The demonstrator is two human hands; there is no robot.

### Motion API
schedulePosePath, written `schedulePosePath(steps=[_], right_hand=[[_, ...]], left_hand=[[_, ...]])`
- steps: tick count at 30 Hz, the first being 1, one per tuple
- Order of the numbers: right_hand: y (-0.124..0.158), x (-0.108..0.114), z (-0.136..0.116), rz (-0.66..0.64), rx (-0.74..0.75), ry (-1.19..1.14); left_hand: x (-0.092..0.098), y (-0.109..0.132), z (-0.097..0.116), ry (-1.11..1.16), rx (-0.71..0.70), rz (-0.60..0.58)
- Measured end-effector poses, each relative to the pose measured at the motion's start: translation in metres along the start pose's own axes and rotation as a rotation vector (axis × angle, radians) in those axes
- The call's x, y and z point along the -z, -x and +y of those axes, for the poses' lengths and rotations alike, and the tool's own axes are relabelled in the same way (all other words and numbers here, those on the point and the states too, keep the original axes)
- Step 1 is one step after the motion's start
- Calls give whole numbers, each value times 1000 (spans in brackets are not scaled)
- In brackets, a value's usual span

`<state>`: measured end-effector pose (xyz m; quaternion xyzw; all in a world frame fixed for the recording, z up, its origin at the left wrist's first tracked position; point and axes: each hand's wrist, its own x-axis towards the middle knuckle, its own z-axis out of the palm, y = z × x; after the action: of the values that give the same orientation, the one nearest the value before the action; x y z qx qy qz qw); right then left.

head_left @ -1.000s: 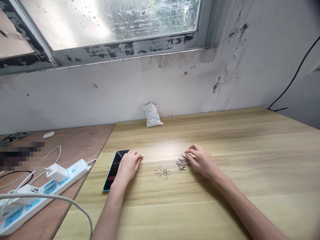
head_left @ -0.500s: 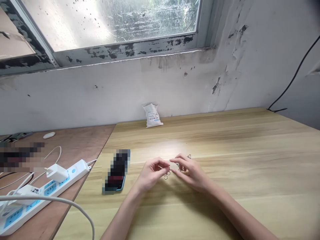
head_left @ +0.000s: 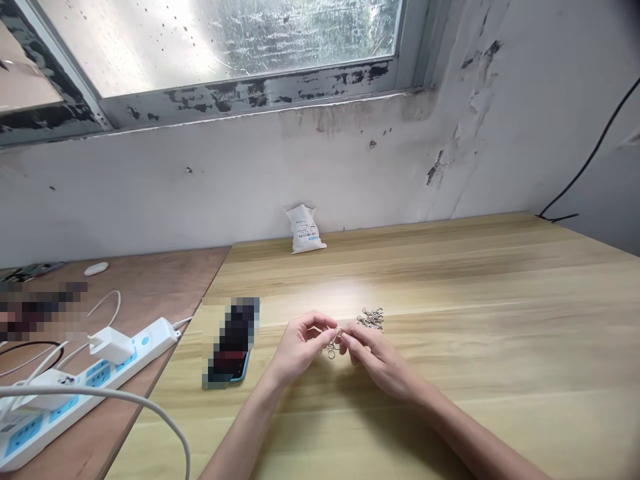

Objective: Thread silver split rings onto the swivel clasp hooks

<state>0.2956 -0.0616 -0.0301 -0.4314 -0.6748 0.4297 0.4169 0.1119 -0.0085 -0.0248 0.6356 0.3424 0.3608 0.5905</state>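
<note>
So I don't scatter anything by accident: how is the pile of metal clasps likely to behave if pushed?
The pile of metal clasps would probably spread apart, since the small pieces lie loosely overlapped. Each piece is likely stiff, given its metallic shine. They seem unlikely to roll far, having irregular outlines.

Left hand (head_left: 299, 348) and right hand (head_left: 377, 360) meet over the table (head_left: 480, 300), phone (head_left: 233, 340) to their left.
Rings (head_left: 331, 355) lie on the table between the hands, partly hidden; a pile of clasps (head_left: 371, 319) sits just beyond the right hand. Farther back, a packet (head_left: 306, 230) stands at the table's far edge by the wall (head_left: 240, 187), below the window (head_left: 240, 47). Left of the phone, a side table (head_left: 175, 280) adjoins, with a power strip (head_left: 145, 341) lying along its near right part.
</note>
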Motion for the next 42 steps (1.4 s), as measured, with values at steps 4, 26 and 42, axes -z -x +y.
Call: schedulePosePath(steps=[4, 26, 42], right_hand=[[1, -2, 2, -2, -70, -153], [1, -6, 7, -32, -60, -124], [-3, -1, 8, 41, -77, -144]], left_hand=[[0, 0, 3, -64, -61, -16], [-2, 4, -2, -513, -300, 39], [4, 4, -3, -890, -500, 141]])
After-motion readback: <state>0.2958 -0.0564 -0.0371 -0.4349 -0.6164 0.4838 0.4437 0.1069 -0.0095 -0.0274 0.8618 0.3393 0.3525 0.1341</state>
